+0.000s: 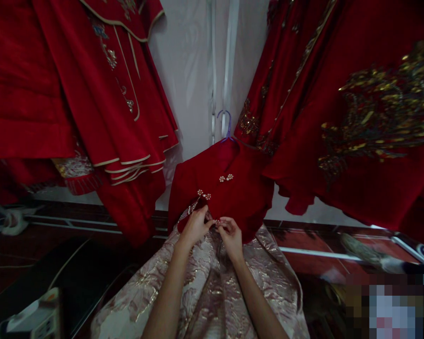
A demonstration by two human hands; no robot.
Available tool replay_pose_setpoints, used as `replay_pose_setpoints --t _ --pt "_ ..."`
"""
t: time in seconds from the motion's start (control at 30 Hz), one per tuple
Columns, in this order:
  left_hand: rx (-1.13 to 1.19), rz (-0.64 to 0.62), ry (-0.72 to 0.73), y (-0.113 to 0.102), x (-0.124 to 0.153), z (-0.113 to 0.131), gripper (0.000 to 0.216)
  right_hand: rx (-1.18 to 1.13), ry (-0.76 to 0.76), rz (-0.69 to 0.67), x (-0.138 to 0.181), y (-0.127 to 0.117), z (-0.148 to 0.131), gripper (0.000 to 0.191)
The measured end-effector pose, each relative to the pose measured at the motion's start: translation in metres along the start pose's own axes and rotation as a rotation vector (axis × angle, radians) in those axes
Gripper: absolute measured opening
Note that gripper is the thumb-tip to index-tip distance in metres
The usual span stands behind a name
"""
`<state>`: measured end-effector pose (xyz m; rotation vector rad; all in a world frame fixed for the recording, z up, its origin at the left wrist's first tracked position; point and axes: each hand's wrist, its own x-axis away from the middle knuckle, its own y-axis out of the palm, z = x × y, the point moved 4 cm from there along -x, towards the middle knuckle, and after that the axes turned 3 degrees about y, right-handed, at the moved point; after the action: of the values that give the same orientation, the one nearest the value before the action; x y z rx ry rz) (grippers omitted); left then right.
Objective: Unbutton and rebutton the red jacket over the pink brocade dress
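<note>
in front of you, below the white wall (189,70), a red jacket (194,169) is hanging from a purple hanger (229,123), its hem lying over a pale floral brocade skirt (134,299). your left hand (197,225) and right hand (232,235) are meeting at the jacket's lower front, each pinching narrowly, thumb to fingers, at the lowest beaded clasp (216,221). above them, the top beaded clasp (226,178) and the middle beaded clasp (204,195) are sitting on the front with both flower ends side by side, so those two are seemingly done. the lowest one is apparently remaining in progress; your fingers are covering it, so whether it is joined cannot be told. no container is showing clearly around you; red embroidered garments (134,94) are hanging on both sides.
</note>
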<state>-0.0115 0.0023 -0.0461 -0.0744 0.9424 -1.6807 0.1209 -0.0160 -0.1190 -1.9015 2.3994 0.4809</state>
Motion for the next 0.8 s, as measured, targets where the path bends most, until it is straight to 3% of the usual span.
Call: replay_pose_setpoints --t 0.13,0.23,0.4,0.63,0.8 --pt "0.217 0.072 -0.069 0.002 -0.002 -0.001 0.022 -0.058 0.021 0.022 0.002 -0.002 -0.004 0.022" --pt "0.577 0.231 -0.178 0.002 -0.008 -0.005 0.041 -0.095 0.046 0.057 0.003 -0.005 -0.009 0.017" --pt "1.132 0.482 -0.397 0.008 -0.011 -0.008 0.039 -0.108 0.008 0.006 0.004 -0.008 -0.017 0.008" --pt "1.066 0.689 -0.384 0.017 -0.020 -0.007 0.037 -0.155 0.043 -0.160 0.003 -0.002 -0.016 0.007" --pt "1.050 0.744 -0.382 0.021 -0.033 -0.015 0.029 -0.147 0.032 -0.152 0.004 -0.003 -0.019 0.006"
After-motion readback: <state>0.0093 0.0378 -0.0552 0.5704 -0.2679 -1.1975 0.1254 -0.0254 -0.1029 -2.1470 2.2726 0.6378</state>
